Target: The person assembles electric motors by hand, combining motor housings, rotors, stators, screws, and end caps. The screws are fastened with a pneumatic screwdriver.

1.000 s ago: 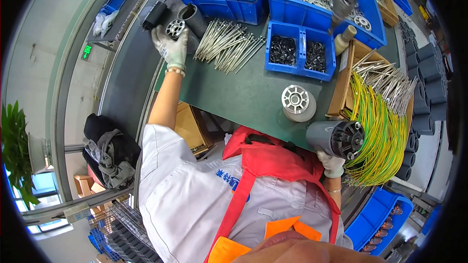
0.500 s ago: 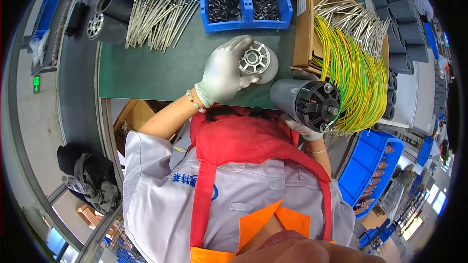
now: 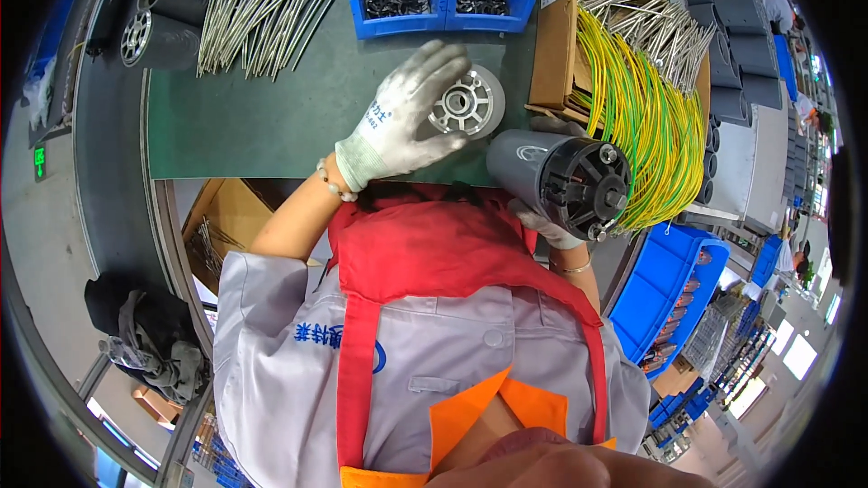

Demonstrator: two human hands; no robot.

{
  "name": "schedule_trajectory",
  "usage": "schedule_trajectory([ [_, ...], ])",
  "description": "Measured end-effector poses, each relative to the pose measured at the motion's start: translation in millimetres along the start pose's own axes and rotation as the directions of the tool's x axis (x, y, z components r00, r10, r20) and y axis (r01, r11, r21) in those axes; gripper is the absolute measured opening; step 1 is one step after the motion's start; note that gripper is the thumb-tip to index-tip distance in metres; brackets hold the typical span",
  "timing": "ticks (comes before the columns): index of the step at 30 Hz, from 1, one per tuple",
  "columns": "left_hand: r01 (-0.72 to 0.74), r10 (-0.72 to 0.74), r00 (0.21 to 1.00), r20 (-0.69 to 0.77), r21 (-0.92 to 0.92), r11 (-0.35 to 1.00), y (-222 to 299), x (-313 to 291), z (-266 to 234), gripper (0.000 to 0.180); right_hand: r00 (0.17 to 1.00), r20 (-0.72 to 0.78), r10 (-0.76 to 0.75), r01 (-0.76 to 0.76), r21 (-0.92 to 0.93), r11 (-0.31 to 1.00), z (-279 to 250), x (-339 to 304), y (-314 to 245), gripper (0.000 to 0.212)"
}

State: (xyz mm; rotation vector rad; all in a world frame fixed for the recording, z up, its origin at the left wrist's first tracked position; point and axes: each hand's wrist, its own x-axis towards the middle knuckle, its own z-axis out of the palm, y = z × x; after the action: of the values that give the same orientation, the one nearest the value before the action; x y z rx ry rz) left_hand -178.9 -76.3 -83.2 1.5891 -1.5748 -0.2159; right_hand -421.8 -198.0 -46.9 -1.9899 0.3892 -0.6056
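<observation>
My left hand (image 3: 409,113), in a pale work glove, is open beside a round silver metal end cap (image 3: 475,99) with a spoked centre. Its fingers and thumb are spread along the cap's left side, and the thumb overlaps the lower edge. My right hand (image 3: 548,226), also gloved, grips a grey cylindrical motor (image 3: 524,161) near the table's front edge. The motor lies tilted, its black end with metal posts and a central shaft facing right. Most of the right hand is hidden behind the motor; some fingers show above it.
Long metal rods (image 3: 258,18) lie at the far left beside grey cylinders (image 3: 163,43). Blue bins (image 3: 402,27) with small black parts stand at the back. A cardboard box (image 3: 553,45) with rods and yellow-green wires (image 3: 669,149) stands right. A blue tray (image 3: 646,298) is lower right.
My left hand has opened from the end cap, its fingers now spread. The cap shows flatter, facing up. The right hand still holds the motor. The whole view has shifted slightly.
</observation>
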Motion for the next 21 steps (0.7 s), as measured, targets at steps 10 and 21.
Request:
schedule_trajectory([
  [10, 0.159, -0.173, 0.928, -0.331, -0.070, 0.985, 19.3, -7.3, 37.8, 0.085, 0.994, 0.022, 0.104, -0.098, -0.181, 0.979, -13.1, -20.2, -1.9, 0.098],
  [21, 0.191, -0.215, 0.913, -0.348, -0.100, 0.976, 18.3, -8.8, 41.7, 0.083, 0.916, -0.302, -0.265, 0.351, 0.283, 0.893, 8.2, 61.6, -44.2, 0.112],
])
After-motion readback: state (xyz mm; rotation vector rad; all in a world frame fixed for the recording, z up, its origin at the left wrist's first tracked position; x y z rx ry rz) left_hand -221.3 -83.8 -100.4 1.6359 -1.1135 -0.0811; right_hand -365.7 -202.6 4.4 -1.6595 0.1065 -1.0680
